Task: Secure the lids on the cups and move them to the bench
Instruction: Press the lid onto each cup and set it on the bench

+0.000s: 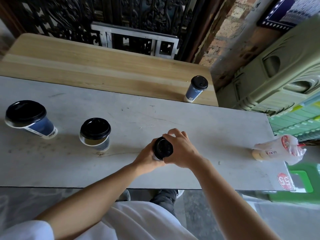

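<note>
A paper cup with a black lid (162, 148) stands on the grey table (207, 135), near its front middle. My left hand (149, 158) grips the cup's side from the left. My right hand (181, 149) curls over the lid's right rim, fingers bent around its far edge. Two more blue cups stand to the left, one at mid-left (95, 134) and one at the far left (29, 119); their black lids sit loosely on top, tilted. A fourth lidded blue cup (196, 89) stands upright on the wooden bench (103, 70) beyond the table, near its right end.
A plastic drink cup in a clear bag (280, 149) lies at the table's right end, next to a red round sticker (284, 181). A green plastic stool (301, 184) and green crates (285, 80) stand to the right. A dark ornate metal gate (103, 19) rises behind the bench.
</note>
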Tool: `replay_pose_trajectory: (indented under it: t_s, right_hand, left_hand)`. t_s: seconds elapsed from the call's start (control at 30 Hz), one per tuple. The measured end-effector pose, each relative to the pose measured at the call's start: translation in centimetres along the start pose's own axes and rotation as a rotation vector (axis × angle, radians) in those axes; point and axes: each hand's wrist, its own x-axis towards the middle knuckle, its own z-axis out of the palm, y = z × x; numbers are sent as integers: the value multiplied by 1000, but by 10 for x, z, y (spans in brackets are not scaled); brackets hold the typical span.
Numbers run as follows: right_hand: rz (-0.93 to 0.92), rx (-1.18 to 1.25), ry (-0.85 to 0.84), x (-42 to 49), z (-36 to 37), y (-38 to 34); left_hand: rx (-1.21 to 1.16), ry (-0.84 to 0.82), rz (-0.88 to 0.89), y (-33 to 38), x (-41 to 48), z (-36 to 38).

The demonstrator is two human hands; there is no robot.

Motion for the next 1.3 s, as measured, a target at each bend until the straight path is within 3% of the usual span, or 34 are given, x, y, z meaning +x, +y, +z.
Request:
replay_pose_trajectory:
  t_s: [0.17,0.37,0.57,0.63,0.73,0.8,0.97,1.3]
  right_hand:
    - [50,247,13,2,3,7]
    - [53,391,86,-9,23,12]
    - [80,550,208,-12,31,16]
    - [141,822,262,-14,40,20]
    - [370,1417,393,-17,58,16]
    - [456,1614,417,-21,70,10]
    - [464,1669,394,-27,82,4]
    - [439,1537,282,-17,79,13]
  left_hand:
    - [-124,-67,-80,12,1,-10]
    - [-703,-189,-233,8,-9,-31]
    - [-565,58,-254,7,-5,-13]
    - [-543,128,-249,7,-6,-9]
    - [-508,204,-200,13,-12,-3]
    - [-478,236,-163,16,-14,2]
    - [-443,269,-141,16,-17,7]
    - [-349,268,-126,12,-10,3]
